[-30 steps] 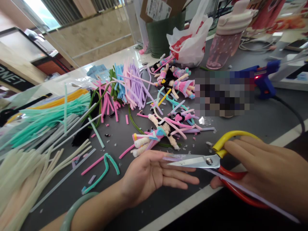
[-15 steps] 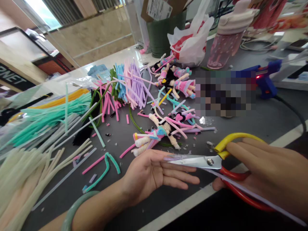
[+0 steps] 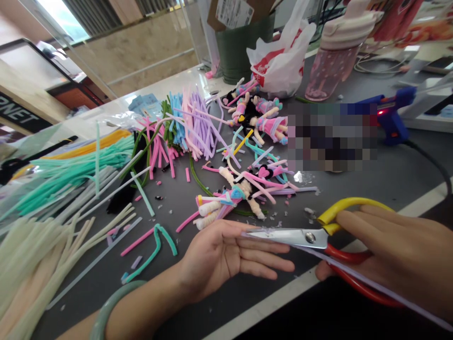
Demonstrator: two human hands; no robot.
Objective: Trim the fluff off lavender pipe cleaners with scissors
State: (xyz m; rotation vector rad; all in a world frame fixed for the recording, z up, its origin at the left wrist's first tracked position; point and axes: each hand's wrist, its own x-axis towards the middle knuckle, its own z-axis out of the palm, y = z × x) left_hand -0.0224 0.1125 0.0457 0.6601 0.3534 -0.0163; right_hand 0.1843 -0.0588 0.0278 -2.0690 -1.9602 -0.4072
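My left hand [image 3: 222, 257] is palm up, its thumb and index finger pinched on the end of a lavender pipe cleaner [image 3: 380, 277]; the other fingers are stretched out. My right hand [image 3: 403, 250] grips scissors [image 3: 309, 237] with one yellow and one red handle. Their blades lie together over the left fingers, tips beside the thumb. From there the pipe cleaner runs under the blades and down past the right hand to the lower right. Just beyond the left hand lies a partly made pipe-cleaner doll [image 3: 237, 193] with cream limbs.
Finished dolls [image 3: 271, 127] lie farther back, beside bundled lavender stems [image 3: 201, 125]. Green stems [image 3: 78, 174] and cream stems [image 3: 28, 255] spread on the left. A blue glue gun [image 3: 392, 118] with a red light, a pink bottle [image 3: 327, 66] and a white bag [image 3: 279, 66] stand behind.
The scissor blades have come together from slightly apart. The right hand has shifted a little to the right, while the left hand has stayed nearly still.
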